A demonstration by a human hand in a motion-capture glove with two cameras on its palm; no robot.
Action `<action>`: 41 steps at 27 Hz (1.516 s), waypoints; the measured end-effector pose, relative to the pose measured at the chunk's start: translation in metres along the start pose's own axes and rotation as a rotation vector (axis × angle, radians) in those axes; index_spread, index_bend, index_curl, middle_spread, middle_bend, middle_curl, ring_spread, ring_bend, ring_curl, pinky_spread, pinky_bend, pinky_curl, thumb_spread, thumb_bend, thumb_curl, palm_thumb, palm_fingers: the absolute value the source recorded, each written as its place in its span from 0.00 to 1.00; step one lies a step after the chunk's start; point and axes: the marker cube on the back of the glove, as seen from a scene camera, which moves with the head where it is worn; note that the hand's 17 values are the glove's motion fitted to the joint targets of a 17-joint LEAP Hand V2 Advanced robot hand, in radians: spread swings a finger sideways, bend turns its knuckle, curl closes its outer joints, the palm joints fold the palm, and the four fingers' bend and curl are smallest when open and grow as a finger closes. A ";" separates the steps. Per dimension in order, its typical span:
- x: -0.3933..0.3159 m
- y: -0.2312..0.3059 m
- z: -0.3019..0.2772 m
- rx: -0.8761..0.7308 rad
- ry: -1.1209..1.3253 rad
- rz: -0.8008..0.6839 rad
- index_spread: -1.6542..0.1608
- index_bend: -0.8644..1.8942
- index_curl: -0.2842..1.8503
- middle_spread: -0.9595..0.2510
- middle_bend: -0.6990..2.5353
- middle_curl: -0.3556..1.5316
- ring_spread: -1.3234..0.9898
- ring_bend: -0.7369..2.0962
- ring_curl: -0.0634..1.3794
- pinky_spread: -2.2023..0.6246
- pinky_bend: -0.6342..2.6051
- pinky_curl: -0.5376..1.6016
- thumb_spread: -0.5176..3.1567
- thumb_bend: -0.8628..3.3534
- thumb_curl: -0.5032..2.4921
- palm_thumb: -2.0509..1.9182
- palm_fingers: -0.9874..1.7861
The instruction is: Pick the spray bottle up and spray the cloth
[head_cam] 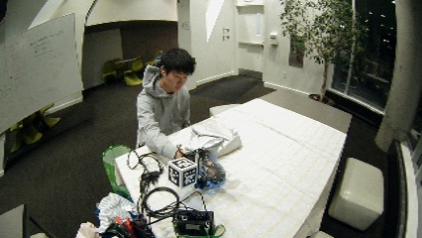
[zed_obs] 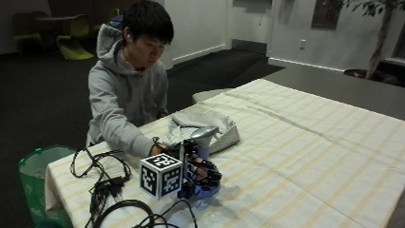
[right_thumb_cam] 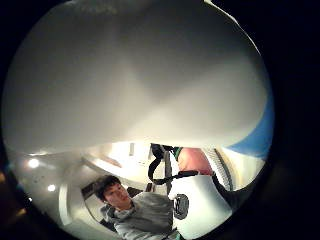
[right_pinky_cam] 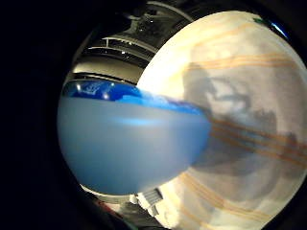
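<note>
**A:** ok so from the outside view we've got the gloved right hand (zed_obs: pixel 201 172) with its fingers curled round the spray bottle (zed_obs: pixel 204 156), down near the table's (zed_obs: pixel 329 156) near corner. Bottle looks upright, grey nozzle head poking above the hand, blue base at or just over the striped tablecloth; we can't tell if it's actually touching.

**B:** yeah, and the palm views back that up for us: the bottle (right_pinky_cam: pixel 132 143) fills most of the frame, right against the palm. The cloth (zed_obs: pixel 206 126) is a grey-white crumpled heap just behind the bottle, toward the person.

**A:** room-wise, we see bare tablecloth stretching away to the far edge. Cables (zed_obs: pixel 101 183) crowd the corner beside the wrist, close to the table edge.
</note>
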 end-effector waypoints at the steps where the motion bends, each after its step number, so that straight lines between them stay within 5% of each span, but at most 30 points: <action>1: 0.000 0.000 0.001 -0.002 -0.004 0.001 0.69 0.36 0.21 0.72 0.28 0.37 0.56 0.38 0.24 0.86 0.37 0.42 0.38 0.20 0.28 0.66 0.39; 18: -0.005 -0.008 0.024 -0.024 -0.001 0.001 0.70 0.35 0.21 0.71 0.29 0.37 0.56 0.39 0.25 0.85 0.36 0.42 0.38 0.20 0.28 0.66 0.40; 34: -0.013 -0.020 0.041 0.025 -0.062 0.036 0.77 0.45 0.29 0.71 0.37 0.41 0.52 0.39 0.25 0.81 0.24 0.37 0.37 0.21 0.30 0.72 0.76; 41: -0.015 -0.027 0.046 0.069 -0.013 0.031 0.78 0.46 0.33 0.71 0.38 0.43 0.50 0.39 0.28 0.76 0.26 0.39 0.32 0.22 0.33 0.76 0.80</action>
